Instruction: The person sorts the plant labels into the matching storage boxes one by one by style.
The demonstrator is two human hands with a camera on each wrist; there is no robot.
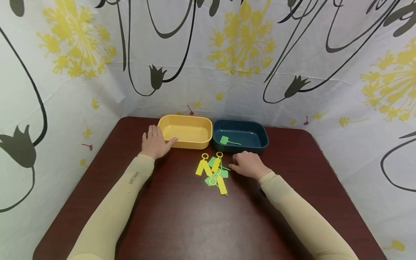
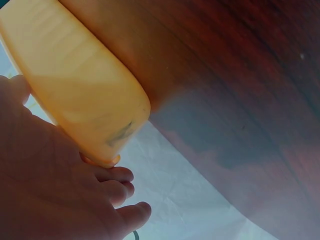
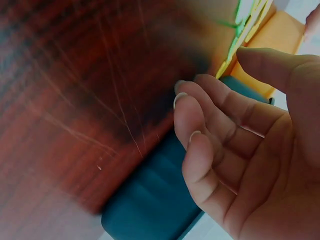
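Note:
My left hand (image 1: 154,142) rests at the left front corner of a yellow plastic bin (image 1: 186,133), fingers straight and thumb spread along the rim. In the left wrist view its palm lies along the bin's edge. My right hand (image 1: 248,164) is just in front of a dark blue bin (image 1: 248,138), beside a small pile of tags. Its fingers curl loosely with nothing between them, as the right wrist view shows. The pile mixes yellow tags (image 1: 222,186) with ring ends and green tags (image 1: 224,174) with thin tails. One green tag (image 1: 224,140) lies inside the blue bin.
Both bins stand side by side near the back edge of a dark red-brown wooden table (image 1: 195,224). White cloth (image 1: 195,90) printed with yellow and grey flowers hangs behind the table and along both sides.

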